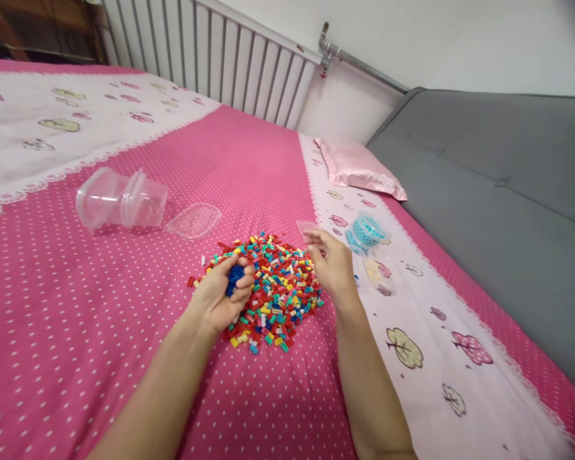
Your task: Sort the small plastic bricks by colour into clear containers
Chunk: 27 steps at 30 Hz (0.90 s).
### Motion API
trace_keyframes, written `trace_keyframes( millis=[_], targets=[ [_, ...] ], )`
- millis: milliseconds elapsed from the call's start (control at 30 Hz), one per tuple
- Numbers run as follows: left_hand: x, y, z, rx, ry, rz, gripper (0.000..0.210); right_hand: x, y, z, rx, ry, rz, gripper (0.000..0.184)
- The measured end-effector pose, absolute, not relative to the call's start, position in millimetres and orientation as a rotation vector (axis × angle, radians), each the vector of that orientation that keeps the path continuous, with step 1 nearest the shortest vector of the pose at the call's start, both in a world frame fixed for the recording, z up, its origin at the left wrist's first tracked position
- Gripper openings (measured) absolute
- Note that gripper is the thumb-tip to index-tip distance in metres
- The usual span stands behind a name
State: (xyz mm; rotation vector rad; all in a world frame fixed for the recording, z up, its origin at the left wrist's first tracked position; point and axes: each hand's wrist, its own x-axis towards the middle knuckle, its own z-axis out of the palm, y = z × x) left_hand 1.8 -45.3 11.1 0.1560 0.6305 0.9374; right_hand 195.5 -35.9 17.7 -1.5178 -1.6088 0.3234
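My left hand (223,295), palm up, is cupped around a clump of dark blue building bricks (235,280). It sits over the left side of a pile of small mixed-colour building bricks (278,281) on the bed. My right hand (333,265) hangs at the right edge of the pile, fingers loosely curved and apart, with nothing visible in them. Just beyond its fingertips is a clear plastic piece (307,226), partly hidden. To the right of that hand stands a clear tub of light blue bricks (367,231). Nearer me is a clear container with yellow pieces (374,273).
Clear empty tubs (103,201) lie on their side at the left, with a clear lid (194,221) beside them. A pink pillow (359,167) lies near the grey padded headboard (498,191). White bed rails (215,57) run along the far side of the pink bedsheet (249,160).
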Motion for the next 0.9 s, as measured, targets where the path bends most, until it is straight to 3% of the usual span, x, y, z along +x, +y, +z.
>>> trace_keyframes(
  millis=[133,300,533,900],
  targets=[
    [-9,-42,12,0.131,0.608,1.064,0.034,225,-23,3,-1.988,-1.718,0.26,0.025],
    [-12,-42,15,0.185,0.62,1.136,0.037,225,-19,-9,-2.257,-1.788,0.255,0.022],
    [-12,-40,15,0.165,0.639,1.143,0.037,222,-13,-22,-2.08,-1.939,0.337,0.028],
    [-13,-42,16,0.17,0.651,1.136,0.037,228,-11,-27,-2.184,-1.958,0.271,0.031]
  ],
)
